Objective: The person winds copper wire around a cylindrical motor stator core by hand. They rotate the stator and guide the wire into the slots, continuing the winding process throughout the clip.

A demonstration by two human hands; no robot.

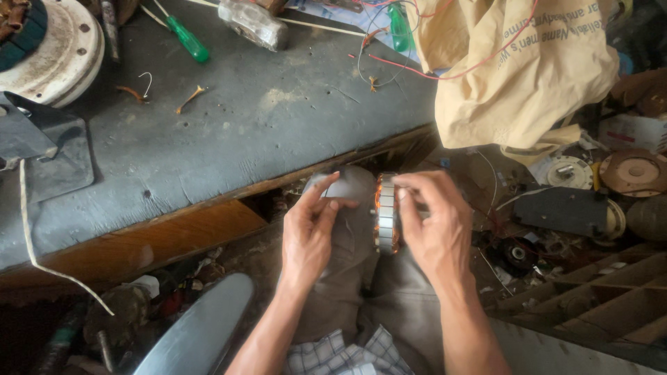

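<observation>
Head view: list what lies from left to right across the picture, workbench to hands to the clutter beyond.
White round motor housing → green screwdriver → left hand → ring-shaped motor core with copper windings → right hand → tan cloth bag → round rusty disc.

We see a worn grey desk (264,118) with a wooden front edge. On it lie a green-handled screwdriver (186,39), bits of copper wire (191,97), and a white round motor housing (59,59) at the far left corner. Red wires (417,69) trail across a tan cloth bag (514,76). To the right we find round metal parts (633,172) heaped above a wooden crate (597,292).
</observation>
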